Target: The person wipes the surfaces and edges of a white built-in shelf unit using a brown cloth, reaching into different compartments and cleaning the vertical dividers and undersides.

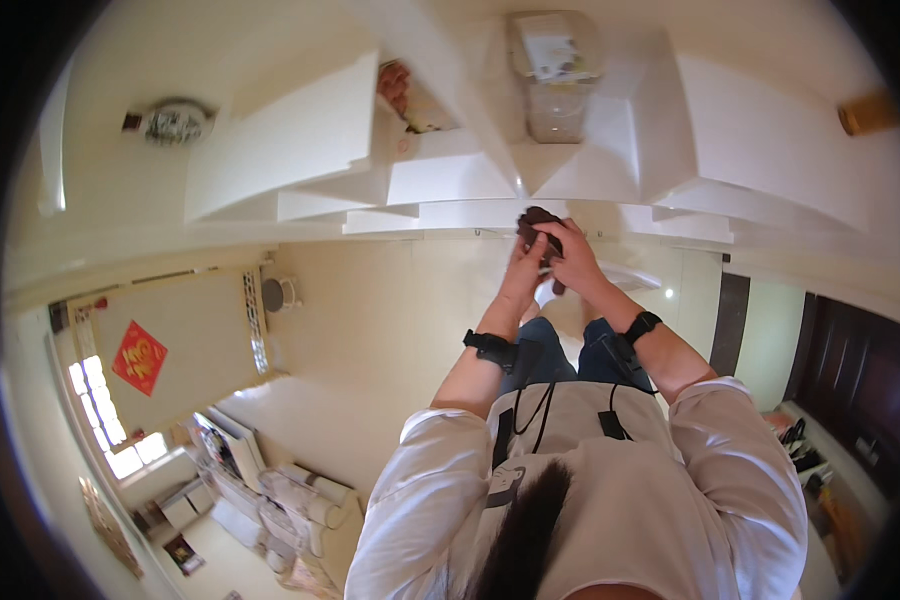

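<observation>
A dark brown bunched item (534, 219), which looks like folded cloth, is held between my two hands in front of my body. My left hand (526, 261) grips its near left side with the thumb on top. From the right, my right hand (576, 259) closes over it with fingers across the upper part. A narrow dark end (559, 287) hangs below the hands. Just beyond them runs the front edge of a white shelf unit (465, 214). The item's exact kind is not clear, since my fingers cover part of it.
A clear plastic container (555, 112) stands in one compartment of the unit, and a red-and-cream printed package (412, 97) in another. White panels (292, 127) jut out at left. Behind me are a sofa (307, 517) at left and a dark door (855, 382) at right.
</observation>
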Action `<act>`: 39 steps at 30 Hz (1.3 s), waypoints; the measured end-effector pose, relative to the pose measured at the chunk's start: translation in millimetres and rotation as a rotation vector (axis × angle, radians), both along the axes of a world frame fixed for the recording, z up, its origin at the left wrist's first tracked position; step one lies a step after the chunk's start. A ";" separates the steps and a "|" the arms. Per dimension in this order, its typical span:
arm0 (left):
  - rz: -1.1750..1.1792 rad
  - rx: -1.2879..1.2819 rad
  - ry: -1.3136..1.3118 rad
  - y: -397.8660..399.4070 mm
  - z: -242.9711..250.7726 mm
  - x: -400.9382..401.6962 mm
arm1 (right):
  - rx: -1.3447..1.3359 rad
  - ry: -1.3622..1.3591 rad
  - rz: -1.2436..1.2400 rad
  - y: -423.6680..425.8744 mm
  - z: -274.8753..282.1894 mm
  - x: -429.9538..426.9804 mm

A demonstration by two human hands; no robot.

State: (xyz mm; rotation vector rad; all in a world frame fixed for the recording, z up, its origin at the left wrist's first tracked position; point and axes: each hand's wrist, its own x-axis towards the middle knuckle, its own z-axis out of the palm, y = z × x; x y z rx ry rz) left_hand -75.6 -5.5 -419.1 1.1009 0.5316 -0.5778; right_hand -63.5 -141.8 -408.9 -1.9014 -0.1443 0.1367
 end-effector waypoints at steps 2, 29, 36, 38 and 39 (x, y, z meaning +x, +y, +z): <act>0.139 0.022 -0.087 24.5 18.5 19.7 | -0.043 -0.124 0.057 31.9 16.5 22.1; -0.093 1.767 -0.648 199.7 -56.3 168.8 | -0.545 -0.034 0.289 120.5 -19.6 61.2; -0.138 1.745 -0.684 169.7 -63.0 155.4 | -0.549 -0.165 0.356 142.5 -16.2 71.8; -0.096 1.772 -0.759 190.7 -67.6 179.0 | -0.551 -0.137 0.376 156.7 -17.3 70.8; -0.097 1.752 -0.749 199.3 -67.7 192.9 | -0.556 -0.145 0.393 162.4 -19.2 70.8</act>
